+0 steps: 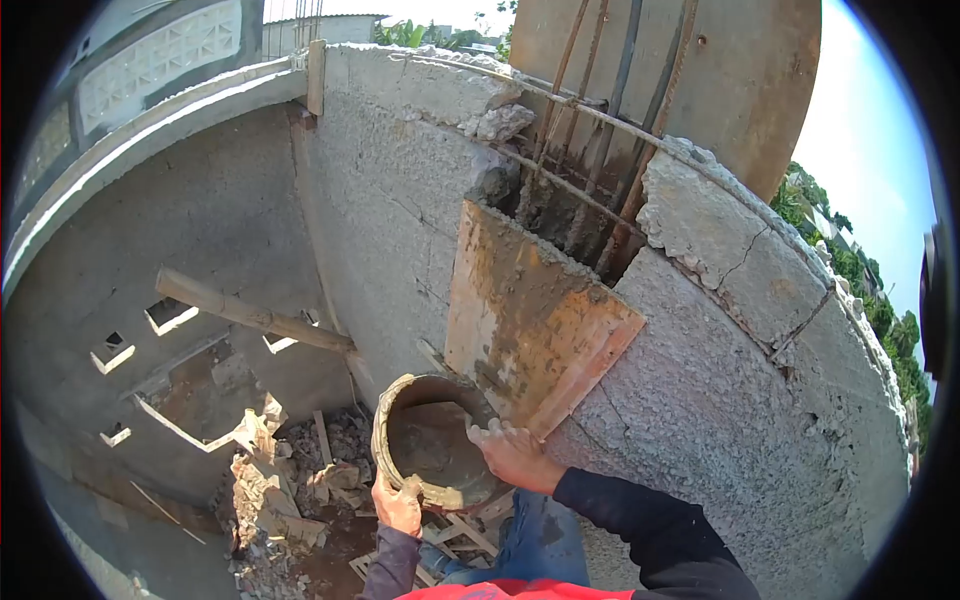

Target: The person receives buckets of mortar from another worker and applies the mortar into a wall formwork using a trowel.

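Note:
A round bucket [436, 497], its rim crusted with mortar, is tilted so that its opening shows, with some grey wet mix [430, 440] inside. My left hand [398, 505] grips its lower left rim. My right hand [515, 455] has its fingers curled over the right rim. Just above the bucket, a mortar-smeared wooden board [525, 315] leans on the wall, below a gap. Rusty steel bars [600, 130] stand upright in that gap, with rough wet concrete around their bases.
Rough grey wall [700, 370] runs along both sides of the board, cracked at the right. Behind the bars stands a large brown panel [740, 90]. A wooden pole [250, 315] juts out at the left. Rubble [270, 510] and wood scraps lie far below.

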The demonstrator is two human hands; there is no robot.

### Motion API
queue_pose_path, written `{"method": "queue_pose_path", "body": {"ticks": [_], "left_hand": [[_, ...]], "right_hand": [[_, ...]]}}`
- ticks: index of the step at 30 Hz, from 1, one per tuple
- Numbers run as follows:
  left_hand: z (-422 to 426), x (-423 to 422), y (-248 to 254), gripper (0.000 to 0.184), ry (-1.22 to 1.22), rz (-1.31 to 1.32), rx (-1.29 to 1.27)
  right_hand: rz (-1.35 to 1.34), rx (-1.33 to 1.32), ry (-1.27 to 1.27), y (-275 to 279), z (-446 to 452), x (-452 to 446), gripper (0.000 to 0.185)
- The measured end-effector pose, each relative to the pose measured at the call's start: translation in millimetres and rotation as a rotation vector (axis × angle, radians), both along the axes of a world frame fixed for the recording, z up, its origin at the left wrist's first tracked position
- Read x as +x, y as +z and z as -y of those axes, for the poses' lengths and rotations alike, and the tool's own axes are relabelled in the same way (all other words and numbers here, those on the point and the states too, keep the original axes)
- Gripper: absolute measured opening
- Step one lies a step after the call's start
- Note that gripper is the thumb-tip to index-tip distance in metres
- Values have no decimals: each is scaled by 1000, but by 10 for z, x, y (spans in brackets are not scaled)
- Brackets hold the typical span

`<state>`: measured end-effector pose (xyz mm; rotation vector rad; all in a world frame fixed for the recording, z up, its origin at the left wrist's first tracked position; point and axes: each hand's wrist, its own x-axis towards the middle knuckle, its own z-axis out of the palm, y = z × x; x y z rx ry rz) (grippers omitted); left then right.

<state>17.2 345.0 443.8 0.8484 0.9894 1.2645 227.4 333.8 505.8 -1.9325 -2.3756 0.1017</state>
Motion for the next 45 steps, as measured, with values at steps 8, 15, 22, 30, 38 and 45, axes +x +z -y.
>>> {"method": "queue_pose_path", "body": {"ticks": [8, 15, 22, 30, 38, 45], "left_hand": [[-68, -201, 231, 60, -86, -409, 7], [-18, -381, 403, 62, -183, -527, 105], [69, -571, 152, 68, -331, -247, 21], [214, -526, -1, 61, -96, 177, -235], [106, -397, 264, 59, -2, 254, -180], [8, -396, 139, 65, 24, 230, -237]], "right_hand": [[280, 232, 128, 200, -366, -34, 12], [-457, -235, 309, -390, -374, 259, 18], [-896, -516, -99, -713, 306, -147, 31], [-874, -506, -18, 28, 331, 82, 40], [-1145, -704, -41, 2089, 102, 452, 36], [-1464, -172, -334, 2804, 347, 805, 27]]}}
